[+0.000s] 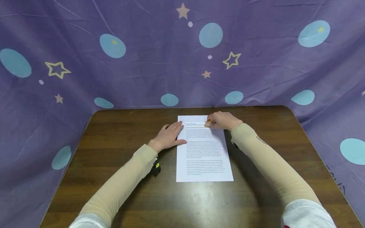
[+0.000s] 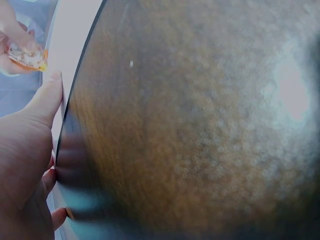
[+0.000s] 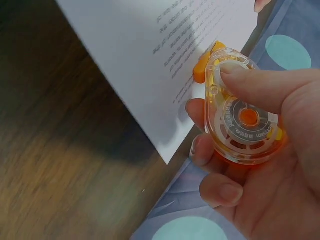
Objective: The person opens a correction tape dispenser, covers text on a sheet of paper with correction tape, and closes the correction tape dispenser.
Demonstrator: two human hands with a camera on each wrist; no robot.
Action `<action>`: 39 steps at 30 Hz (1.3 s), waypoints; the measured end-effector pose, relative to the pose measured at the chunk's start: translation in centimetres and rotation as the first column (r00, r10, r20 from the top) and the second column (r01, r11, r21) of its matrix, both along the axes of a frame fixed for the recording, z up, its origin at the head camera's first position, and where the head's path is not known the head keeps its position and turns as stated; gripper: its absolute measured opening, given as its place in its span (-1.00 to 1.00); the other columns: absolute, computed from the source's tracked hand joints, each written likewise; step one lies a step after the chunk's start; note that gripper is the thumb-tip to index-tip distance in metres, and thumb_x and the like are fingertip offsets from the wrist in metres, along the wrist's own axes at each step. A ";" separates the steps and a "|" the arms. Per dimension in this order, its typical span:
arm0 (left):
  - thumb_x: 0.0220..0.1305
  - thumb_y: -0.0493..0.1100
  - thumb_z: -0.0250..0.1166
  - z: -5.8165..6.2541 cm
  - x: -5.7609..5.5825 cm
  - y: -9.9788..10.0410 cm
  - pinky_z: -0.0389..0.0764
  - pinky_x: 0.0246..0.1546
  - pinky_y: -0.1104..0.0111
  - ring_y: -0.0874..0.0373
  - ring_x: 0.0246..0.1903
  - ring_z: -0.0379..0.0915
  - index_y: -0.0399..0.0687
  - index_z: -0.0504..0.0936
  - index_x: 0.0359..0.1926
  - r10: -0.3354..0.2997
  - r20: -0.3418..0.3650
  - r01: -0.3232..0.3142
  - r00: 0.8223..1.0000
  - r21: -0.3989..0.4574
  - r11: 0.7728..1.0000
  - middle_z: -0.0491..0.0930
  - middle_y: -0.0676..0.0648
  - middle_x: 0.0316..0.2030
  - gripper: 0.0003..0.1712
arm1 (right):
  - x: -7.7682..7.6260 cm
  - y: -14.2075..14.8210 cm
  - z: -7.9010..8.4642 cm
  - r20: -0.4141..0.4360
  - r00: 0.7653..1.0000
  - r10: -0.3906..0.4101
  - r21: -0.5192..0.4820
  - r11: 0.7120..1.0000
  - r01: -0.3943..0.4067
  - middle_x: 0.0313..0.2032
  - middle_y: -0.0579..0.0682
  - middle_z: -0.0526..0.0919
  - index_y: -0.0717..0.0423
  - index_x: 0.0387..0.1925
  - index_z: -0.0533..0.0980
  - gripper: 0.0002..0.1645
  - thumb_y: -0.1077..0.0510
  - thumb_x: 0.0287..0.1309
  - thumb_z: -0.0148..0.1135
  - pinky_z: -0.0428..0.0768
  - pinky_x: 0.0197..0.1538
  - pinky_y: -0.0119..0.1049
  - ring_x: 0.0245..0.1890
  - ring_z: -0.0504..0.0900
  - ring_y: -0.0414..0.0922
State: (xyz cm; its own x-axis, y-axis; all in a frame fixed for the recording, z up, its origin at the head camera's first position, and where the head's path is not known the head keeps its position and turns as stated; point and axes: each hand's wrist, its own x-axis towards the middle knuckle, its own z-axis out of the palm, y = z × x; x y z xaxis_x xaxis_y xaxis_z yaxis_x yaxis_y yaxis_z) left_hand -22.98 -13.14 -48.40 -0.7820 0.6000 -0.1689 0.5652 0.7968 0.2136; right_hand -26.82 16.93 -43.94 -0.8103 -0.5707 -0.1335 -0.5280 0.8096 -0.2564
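Observation:
A printed sheet of paper (image 1: 203,159) lies on the brown wooden table. Across its upper left edge rests my left hand (image 1: 170,136), with the fingers straight and the thumb spread onto the sheet. My right hand (image 1: 226,120) is over the upper right part of the page. It grips a correction tape (image 3: 239,142) with a clear round case and orange parts, thumb on one face and fingers curled round the other. The orange tip (image 3: 201,67) of the correction tape is right at the printed lines in the right wrist view. The left wrist view shows the left thumb (image 2: 47,100) along the paper's edge.
The wooden table (image 1: 122,133) runs back to a purple curtain (image 1: 148,47) with blue dots and stars, which hangs behind and on both sides. A black wrist device (image 1: 155,167) sits under the left wrist.

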 end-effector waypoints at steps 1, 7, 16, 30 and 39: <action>0.46 0.38 0.16 0.0 0.0 0.0 0.04 0.53 -0.15 -0.06 0.62 -0.10 -0.20 0.15 0.61 -0.001 0.000 0.001 1.000 -0.001 1.000 -0.01 -0.20 0.64 0.02 | 0.1 0.2 0.0 0.002 1.000 -0.006 0.000 1.000 0.006 -0.29 -0.08 0.71 0.03 -0.12 0.70 -0.83 0.06 0.33 0.42 0.62 -0.23 -0.03 -0.35 0.59 -0.09; 0.46 0.38 0.17 0.0 0.0 0.0 0.02 0.53 -0.15 -0.06 0.63 -0.11 -0.20 0.15 0.62 -0.002 0.001 0.002 1.000 -0.003 1.000 -0.01 -0.19 0.64 0.02 | 0.2 1.2 -0.1 0.004 1.000 -0.015 0.011 1.000 0.015 -0.21 -0.05 0.74 0.03 -0.06 0.70 -0.81 0.10 0.34 0.41 0.64 -0.18 0.01 -0.26 0.65 -0.06; 0.46 0.37 0.18 0.1 0.1 0.1 0.01 0.53 -0.15 -0.06 0.63 -0.12 -0.20 0.15 0.62 0.002 0.011 -0.002 1.000 0.006 1.000 -0.01 -0.19 0.64 0.02 | 0.3 2.4 0.0 0.010 0.999 -0.043 0.030 0.999 0.043 -0.12 -0.02 0.75 0.02 -0.01 0.71 -0.77 0.15 0.33 0.38 0.65 -0.08 0.06 -0.15 0.68 0.00; 0.47 0.37 0.17 0.4 0.1 0.1 0.02 0.53 -0.16 -0.06 0.63 -0.13 -0.20 0.13 0.62 -0.001 0.022 0.001 1.000 0.007 1.000 -0.03 -0.19 0.65 0.02 | 0.7 4.2 0.2 0.030 0.996 -0.086 0.024 0.996 0.085 -0.18 -0.03 0.74 0.01 -0.06 0.72 -0.84 0.12 0.37 0.37 0.62 -0.12 0.07 -0.21 0.65 -0.03; 0.46 0.38 0.16 0.3 0.0 0.0 0.01 0.53 -0.15 -0.05 0.63 -0.14 -0.19 0.11 0.63 0.003 0.024 -0.003 1.000 -0.002 1.000 -0.04 -0.17 0.65 0.03 | 0.8 4.8 0.3 0.042 0.992 -0.115 0.028 0.993 0.114 -0.18 -0.02 0.74 0.03 -0.04 0.71 -0.82 0.19 0.37 0.35 0.60 -0.16 0.03 -0.24 0.62 -0.04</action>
